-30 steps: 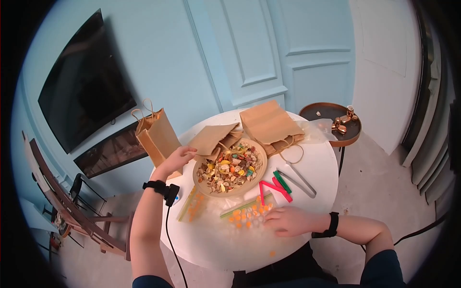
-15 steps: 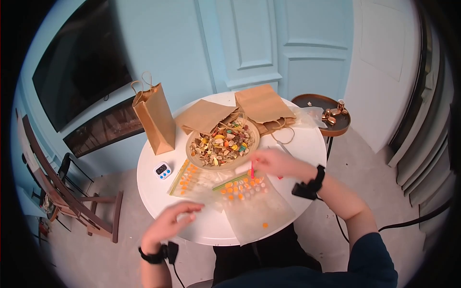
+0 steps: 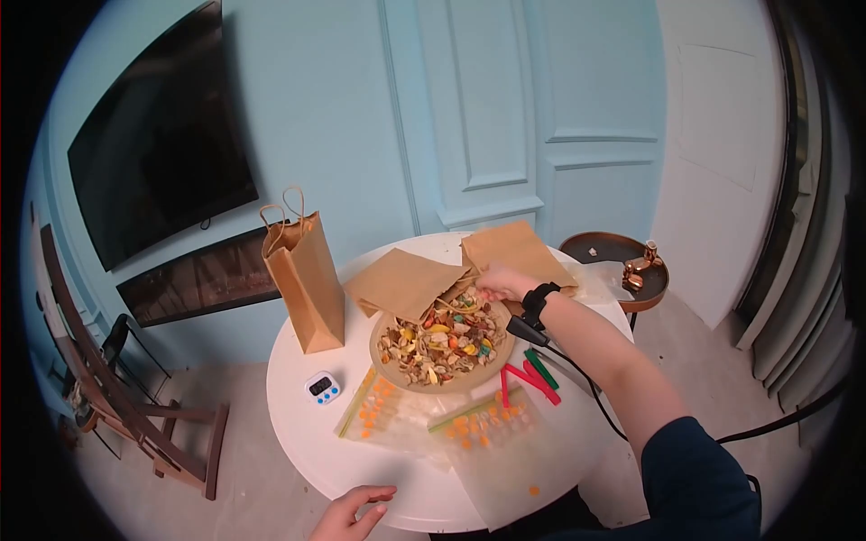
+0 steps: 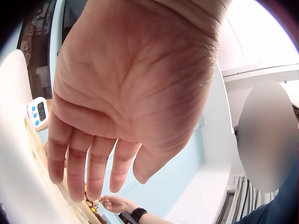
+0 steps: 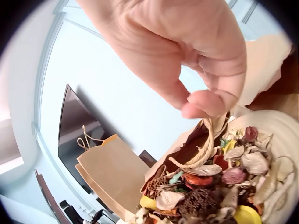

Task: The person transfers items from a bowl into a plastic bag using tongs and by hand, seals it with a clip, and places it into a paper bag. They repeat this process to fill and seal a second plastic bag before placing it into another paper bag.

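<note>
In the head view my right hand [image 3: 502, 284] reaches over the far right of a round tan bowl [image 3: 451, 389] heaped with potpourri [image 3: 442, 341]. The right wrist view shows its thumb and forefinger pinching the twisted paper handle [image 5: 207, 140] of a brown paper bag [image 3: 406, 278] that lies against the bowl. Down at the table's near edge, my left hand [image 3: 354, 514] hovers with fingers extended, its palm [image 4: 135, 88] holding nothing. Nearest to it are two clear zip bags with orange dots, one in front [image 3: 519, 460] and one at the left [image 3: 379, 410].
A brown paper bag [image 3: 311, 293] stands upright at the left, behind a white timer [image 3: 321, 387]. Another paper bag [image 3: 519, 248] lies at the back. Red [image 3: 537, 382] and green [image 3: 542, 368] sealing clips lie right of the bowl. A side table [image 3: 591, 251] holds copper-coloured pieces.
My right hand has moved from the front zip bag, past the clips, to the far side of the bowl. The left hand has drawn back from beside the bowl to the near edge.
</note>
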The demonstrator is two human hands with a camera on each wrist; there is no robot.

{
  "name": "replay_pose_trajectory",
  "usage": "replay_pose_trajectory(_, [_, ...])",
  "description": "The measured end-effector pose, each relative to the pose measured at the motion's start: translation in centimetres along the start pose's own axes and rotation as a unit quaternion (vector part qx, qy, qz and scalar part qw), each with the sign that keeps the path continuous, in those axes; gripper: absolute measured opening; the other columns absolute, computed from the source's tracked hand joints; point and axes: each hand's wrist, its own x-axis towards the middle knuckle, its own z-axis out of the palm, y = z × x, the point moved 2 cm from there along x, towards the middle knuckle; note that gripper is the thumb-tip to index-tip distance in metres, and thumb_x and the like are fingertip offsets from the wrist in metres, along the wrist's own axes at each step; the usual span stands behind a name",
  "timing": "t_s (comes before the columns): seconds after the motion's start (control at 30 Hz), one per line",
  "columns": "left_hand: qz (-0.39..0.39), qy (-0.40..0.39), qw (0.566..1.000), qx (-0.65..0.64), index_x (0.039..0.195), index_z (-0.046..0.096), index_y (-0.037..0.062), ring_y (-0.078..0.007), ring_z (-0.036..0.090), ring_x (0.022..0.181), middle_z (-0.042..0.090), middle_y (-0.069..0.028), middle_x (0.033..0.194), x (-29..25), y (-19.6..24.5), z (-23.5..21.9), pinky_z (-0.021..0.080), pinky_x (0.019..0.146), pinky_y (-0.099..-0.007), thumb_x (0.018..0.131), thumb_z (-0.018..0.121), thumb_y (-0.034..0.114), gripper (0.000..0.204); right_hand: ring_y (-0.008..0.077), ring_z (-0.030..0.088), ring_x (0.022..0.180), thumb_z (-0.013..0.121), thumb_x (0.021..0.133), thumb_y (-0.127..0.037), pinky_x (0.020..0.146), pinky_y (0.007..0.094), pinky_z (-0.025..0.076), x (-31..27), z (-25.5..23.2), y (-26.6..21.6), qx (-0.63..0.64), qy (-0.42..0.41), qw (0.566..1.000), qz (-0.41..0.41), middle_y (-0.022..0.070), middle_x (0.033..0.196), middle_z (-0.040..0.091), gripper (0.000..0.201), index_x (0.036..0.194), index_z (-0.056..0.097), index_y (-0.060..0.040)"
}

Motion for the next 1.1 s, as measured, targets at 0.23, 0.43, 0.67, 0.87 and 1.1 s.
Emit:
replay_pose_trajectory(0.23, [0.007,0.035,0.999,-0.002,0.114,0.058,-0.0022,-0.0199,0.057,0.104,0.063,-0.0119,0.109,0.8,1.0,0.2,0.044,0.091,-0.0311,0.094,0.053,0.013,0.026,0.0191,0.062,0.053,0.056,0.079,0.003,0.043,0.029,0.049,5.0,-2.3,-4.1,0.053,0.196,0.962,-0.184,0.0127,0.071,0.061,0.045,0.121,0.04,0.0062])
replay_pose_trajectory(0.43, [-0.014,0.044,0.999,-0.006,0.112,0.059,-0.003,-0.0211,0.058,0.104,0.063,-0.0126,0.108,-0.4,1.2,0.8,0.043,0.091,-0.0314,0.093,0.053,0.013,0.025,0.0236,0.064,0.092,0.061,0.082,-0.01,0.075,0.0322,0.054,6.6,-3.4,-1.7,0.095,0.209,0.966,-0.117,0.0225,0.114,0.057,0.057,0.13,0.036,0.0042])
replay_pose_trajectory(0.67, [-0.011,0.034,0.999,0.019,0.113,0.059,-0.0027,-0.0226,0.058,0.105,0.064,-0.0128,0.108,-1.1,2.1,1.8,0.043,0.092,-0.0328,0.093,0.053,0.014,0.026,0.0315,0.043,0.126,0.058,0.084,-0.026,0.104,0.0424,0.035,3.0,-2.8,-0.9,-0.216,0.272,0.905,-0.244,0.0246,0.136,0.043,0.066,0.139,0.033,0.0004])
replay_pose_trajectory(0.87, [0.045,-0.055,0.991,0.114,0.114,0.06,0.0025,-0.027,0.06,0.104,0.063,-0.0139,0.111,2.3,1.8,1.8,0.046,0.091,-0.0331,0.086,0.063,0.012,0.03,0.0126,0.061,0.057,0.056,0.086,-0.022,0.052,0.0261,0.049,-9.8,-0.4,-0.4,-0.294,-0.079,0.941,-0.147,0.0029,0.068,0.063,0.02,0.089,0.062,-0.003])
replay_pose_trajectory(1.1, [0.185,-0.154,0.921,0.307,0.123,0.054,0.0055,-0.036,0.045,0.123,0.048,-0.0194,0.132,5.3,4.1,7.0,0.038,0.102,-0.04,0.082,0.068,0.029,0.049,0.0255,0.061,0.06,0.06,0.078,-0.023,0.057,0.0368,0.047,-20.2,4.1,3.9,-0.419,-0.097,0.875,-0.221,0.0125,0.065,0.062,0.02,0.071,0.061,-0.0043])
